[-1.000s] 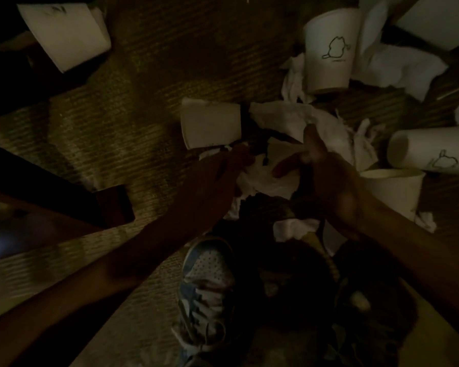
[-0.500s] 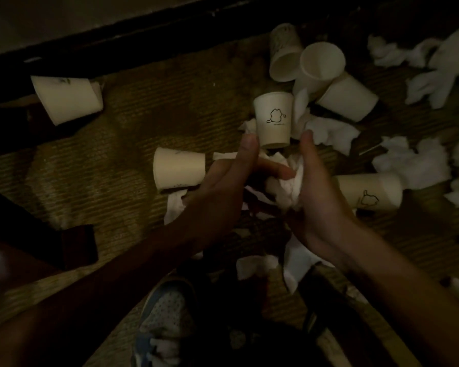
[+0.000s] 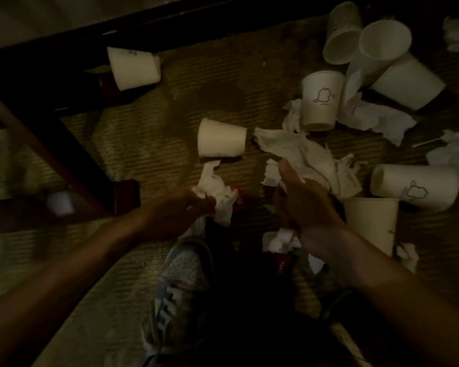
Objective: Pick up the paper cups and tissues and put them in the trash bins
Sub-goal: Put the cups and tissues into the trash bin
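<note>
The scene is dim, and the person crouches over a woven floor littered with paper cups and tissues. The left hand has its fingers curled round a crumpled tissue, which hangs out of the fist just in front of the person's shoe. The right hand is turned edge-on with the thumb pointing away from the body. The thumb tip touches the near edge of a large tissue spread on the floor, but the fingers are hidden behind the hand, so it cannot be told whether they close on the tissue. A smaller wad lies under the right wrist. Between the two hands and further out, a plain cup lies on its side, its base just beside the large tissue. Past it stands a cup with a line drawing, and three more cups are bunched at the top right. To the right of the right hand, another drawn cup lies on its side, with one cup close beside the wrist. A further cup rests against dark wooden furniture on the left.
</note>
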